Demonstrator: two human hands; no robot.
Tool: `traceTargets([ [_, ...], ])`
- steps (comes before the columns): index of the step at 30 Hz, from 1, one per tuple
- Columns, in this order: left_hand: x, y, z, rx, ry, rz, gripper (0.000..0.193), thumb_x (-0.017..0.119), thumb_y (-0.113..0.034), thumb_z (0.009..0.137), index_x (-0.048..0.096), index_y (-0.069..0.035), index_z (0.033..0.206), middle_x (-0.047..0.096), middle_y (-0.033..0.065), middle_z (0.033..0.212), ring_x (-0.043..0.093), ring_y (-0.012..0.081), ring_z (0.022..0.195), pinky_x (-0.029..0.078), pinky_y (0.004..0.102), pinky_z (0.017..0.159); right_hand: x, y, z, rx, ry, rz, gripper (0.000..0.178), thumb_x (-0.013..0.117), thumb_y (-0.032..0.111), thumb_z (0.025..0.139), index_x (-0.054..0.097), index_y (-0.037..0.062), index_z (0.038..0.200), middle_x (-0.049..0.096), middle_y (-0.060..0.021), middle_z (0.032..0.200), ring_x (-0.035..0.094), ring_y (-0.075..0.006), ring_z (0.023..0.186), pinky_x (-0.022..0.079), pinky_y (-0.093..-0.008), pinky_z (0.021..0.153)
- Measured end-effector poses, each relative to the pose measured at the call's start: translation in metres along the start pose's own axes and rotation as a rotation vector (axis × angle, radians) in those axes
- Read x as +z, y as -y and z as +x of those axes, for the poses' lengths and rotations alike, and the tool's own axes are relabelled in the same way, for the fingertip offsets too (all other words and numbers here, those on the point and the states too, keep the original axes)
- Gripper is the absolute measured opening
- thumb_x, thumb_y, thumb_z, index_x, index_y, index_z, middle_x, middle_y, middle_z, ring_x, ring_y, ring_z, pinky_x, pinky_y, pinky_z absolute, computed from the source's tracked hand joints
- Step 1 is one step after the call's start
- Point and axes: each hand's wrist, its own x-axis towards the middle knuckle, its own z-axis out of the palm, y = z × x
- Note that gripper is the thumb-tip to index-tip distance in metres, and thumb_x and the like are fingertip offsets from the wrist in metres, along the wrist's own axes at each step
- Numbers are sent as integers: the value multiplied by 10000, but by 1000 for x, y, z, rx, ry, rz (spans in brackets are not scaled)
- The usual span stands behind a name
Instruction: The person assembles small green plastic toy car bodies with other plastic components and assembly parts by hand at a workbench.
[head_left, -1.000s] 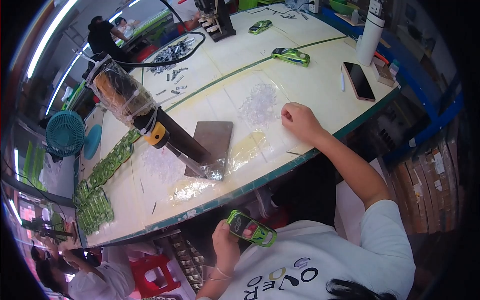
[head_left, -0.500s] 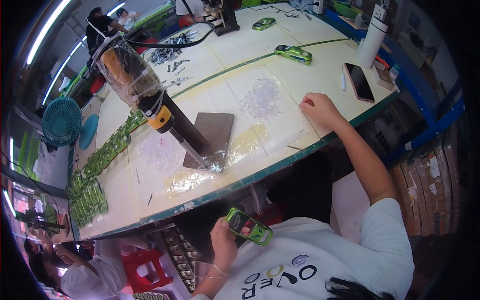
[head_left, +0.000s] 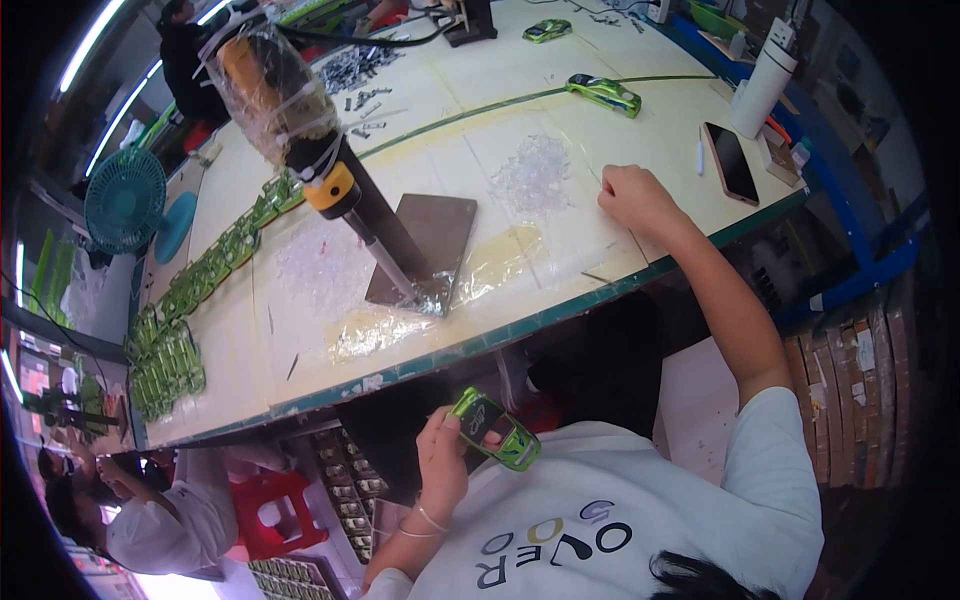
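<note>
My left hand (head_left: 440,462) is below the table edge, close to my white shirt, and grips a small green toy car body (head_left: 494,428) with dark windows. My right hand (head_left: 636,196) rests on the cream table top (head_left: 640,130) with its fingers curled into a fist, just right of a pile of small clear plastic parts (head_left: 532,174). Whether a part is pinched in those fingers is hidden.
A plastic-wrapped yellow-and-black tool (head_left: 300,130) stands tilted, its tip on a grey metal plate (head_left: 428,245). Rows of green car bodies (head_left: 195,300) line the left side. A phone (head_left: 730,160), white bottle (head_left: 762,85), two green cars (head_left: 603,93), a fan (head_left: 125,198) and a seated co-worker (head_left: 150,520) are nearby.
My right hand has slid a little farther across the table, beside the clear parts. My left hand has kept the green car body in front of my shirt.
</note>
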Motion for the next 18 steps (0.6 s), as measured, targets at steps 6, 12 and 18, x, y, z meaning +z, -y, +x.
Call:
traceTargets([
  [6, 3, -27, 4, 191, 178, 157, 233, 350, -155, 881, 495, 20, 934, 588, 63, 729, 558, 89, 625, 463, 196, 568, -28, 73, -77, -64, 577, 1580, 65, 561, 66, 758, 524, 15, 740, 528, -7, 621, 519, -73, 561, 428, -190, 525],
  [12, 10, -46, 5, 325, 255, 373, 218, 363, -149, 877, 498, 18, 919, 582, 43, 708, 545, 68, 616, 432, 177, 527, -10, 118, -115, -383, 527, 1679, 74, 541, 79, 776, 513, 13, 759, 482, -50, 913, 469, -101, 765, 383, -229, 711],
  [18, 9, -55, 2, 396, 290, 522, 186, 378, -122, 866, 498, 11, 917, 573, 59, 698, 539, 90, 587, 421, 209, 542, -9, 119, -117, -299, 683, 1687, 68, 544, 59, 784, 524, -6, 784, 457, -78, 927, 479, -109, 769, 412, -224, 689],
])
